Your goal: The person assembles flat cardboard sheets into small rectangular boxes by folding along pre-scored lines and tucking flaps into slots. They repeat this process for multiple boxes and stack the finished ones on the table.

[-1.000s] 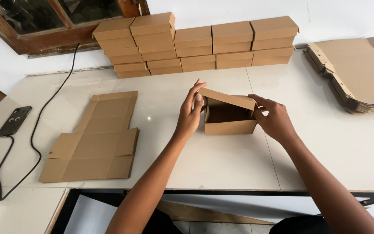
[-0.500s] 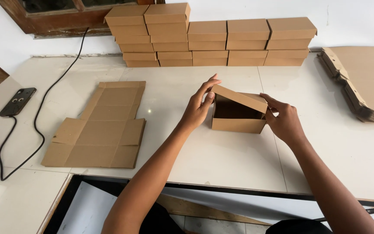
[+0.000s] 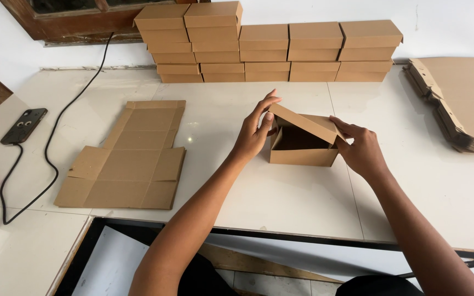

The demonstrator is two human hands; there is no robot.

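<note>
Two hands, left hand (image 3: 254, 134) and right hand (image 3: 362, 149), gripped opposite ends of the cardboard box (image 3: 302, 143), its lid half raised, on the white table (image 3: 281, 192).

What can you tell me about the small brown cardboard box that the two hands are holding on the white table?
The small brown cardboard box is plain, unprinted corrugated board, folded into a low rectangular shape. It sits upright on the white table, in front of the stacked boxes. Its hinged lid is half closed and tilted, so the dark, empty-looking inside shows at the front. The left hand grips the lid's left end, thumb near the side wall. The right hand touches the lid's right end with its fingertips.
</note>
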